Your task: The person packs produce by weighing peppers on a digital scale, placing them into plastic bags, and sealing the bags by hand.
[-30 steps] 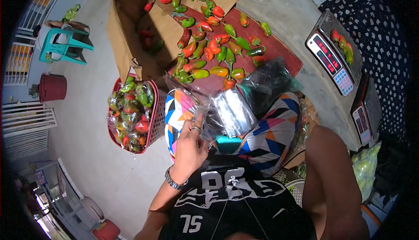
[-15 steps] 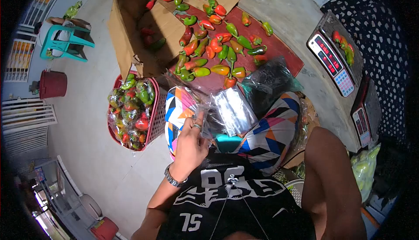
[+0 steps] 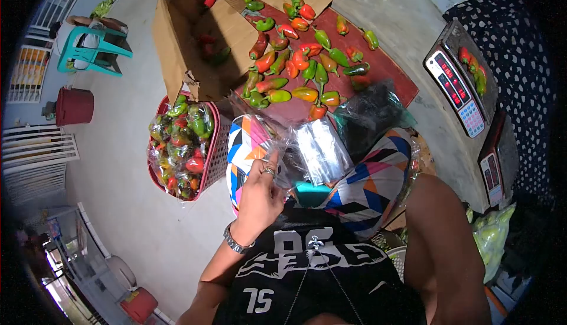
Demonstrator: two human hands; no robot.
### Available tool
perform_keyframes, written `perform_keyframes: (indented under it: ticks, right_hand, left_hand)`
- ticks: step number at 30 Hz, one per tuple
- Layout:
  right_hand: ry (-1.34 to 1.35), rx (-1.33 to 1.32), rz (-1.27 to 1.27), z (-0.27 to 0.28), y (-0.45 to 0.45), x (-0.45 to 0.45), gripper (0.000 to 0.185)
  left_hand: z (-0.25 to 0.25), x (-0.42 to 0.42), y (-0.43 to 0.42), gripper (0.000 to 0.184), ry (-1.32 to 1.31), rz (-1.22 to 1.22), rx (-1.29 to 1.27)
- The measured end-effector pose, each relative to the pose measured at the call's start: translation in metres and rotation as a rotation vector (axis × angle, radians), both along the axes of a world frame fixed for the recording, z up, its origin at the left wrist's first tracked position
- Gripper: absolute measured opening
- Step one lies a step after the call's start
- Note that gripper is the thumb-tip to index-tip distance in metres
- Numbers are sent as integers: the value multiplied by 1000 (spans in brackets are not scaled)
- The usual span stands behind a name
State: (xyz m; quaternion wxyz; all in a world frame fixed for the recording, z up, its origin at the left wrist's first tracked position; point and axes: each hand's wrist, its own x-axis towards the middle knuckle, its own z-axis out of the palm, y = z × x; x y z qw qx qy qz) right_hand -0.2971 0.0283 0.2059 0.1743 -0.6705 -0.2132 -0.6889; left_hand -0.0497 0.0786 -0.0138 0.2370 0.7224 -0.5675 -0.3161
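My left hand (image 3: 261, 192), with rings and a wristwatch, is over my lap, its fingers closed on a clear plastic bag (image 3: 282, 162). Just right of it lies a stack of clear plastic bags (image 3: 322, 151) on my patterned shorts (image 3: 369, 177). Beside the stack is a crumpled dark plastic bag (image 3: 372, 112). Beyond my knees, red and green peppers (image 3: 301, 62) are spread over a red board (image 3: 387, 83) and cardboard. My right arm (image 3: 440, 236) is bent at the right; its hand is out of sight.
A pink basket (image 3: 218, 148) of bagged peppers stands at left, near an open cardboard box (image 3: 171, 36). At right, one digital scale (image 3: 455, 92) carries several peppers; a second scale (image 3: 491, 174) is below. A teal chair (image 3: 97, 50) and red bucket (image 3: 75, 106) stand farther left.
The view has shifted slightly, so the peppers, box and scales appear a little farther right. My left hand keeps nearly the same place and grip.
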Motion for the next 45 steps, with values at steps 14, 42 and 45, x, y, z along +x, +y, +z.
perform_keyframes:
  ticks: [14,42,45]
  right_hand:
    - [5,-190,-353,-39,-26,-58,31]
    - [1520,835,-837,-371,-207,205,51]
    - [1486,829,-835,-366,-206,196,48]
  left_hand:
    - [-9,8,6,76,0,17,-27]
    - [-14,22,19,81,-38,13,12]
    - [-17,21,18,83,10,29,34]
